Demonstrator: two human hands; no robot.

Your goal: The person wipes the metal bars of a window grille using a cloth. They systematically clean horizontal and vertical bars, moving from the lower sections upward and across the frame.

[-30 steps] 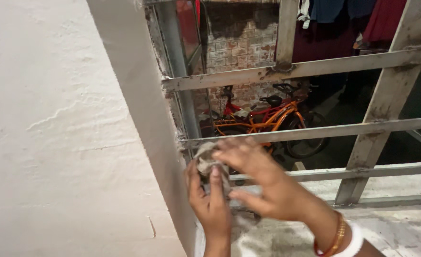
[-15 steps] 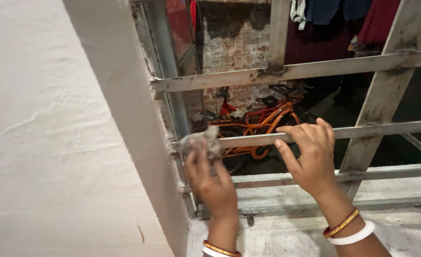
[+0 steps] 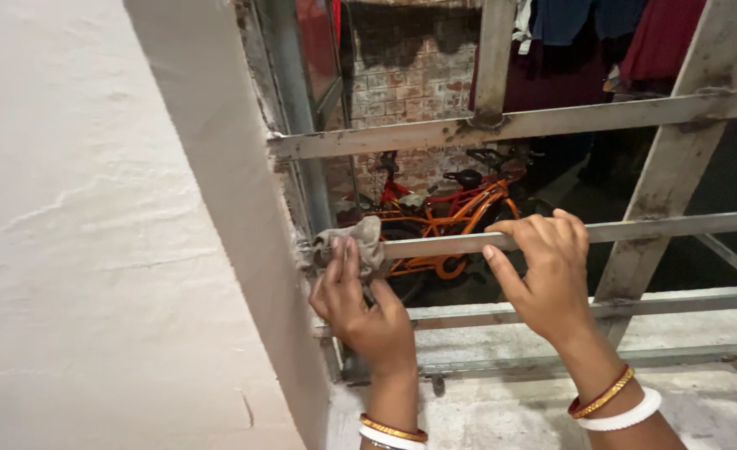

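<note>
I saw no box, bin or other container anywhere in the view, so nothing sat inside anything. My left hand point(image 3: 360, 304) pressed a crumpled grey rag point(image 3: 357, 243) against the left end of a flat metal bar point(image 3: 685, 225) of the window grille, right where that bar met the white wall edge point(image 3: 235, 208). The left fingers point(image 3: 341, 258) lay over the rag and pinned it to the bar; the thumb side was hidden, so I could not tell how fully they wrapped it. My right hand point(image 3: 548, 279) gripped the same bar further right, well apart from the rag, its fingers point(image 3: 552, 229) curled over the top edge and clenched on the metal.

Through the grille I made out an orange bicycle point(image 3: 460, 212) and a red one behind it, both partly hidden by the bars and my hands. Hanging clothes point(image 3: 602, 25) were cut off by the top edge. The far ground was too dark to read. Bangles point(image 3: 614, 400) circled my right wrist, and my forearms ran out of the bottom edge.
</note>
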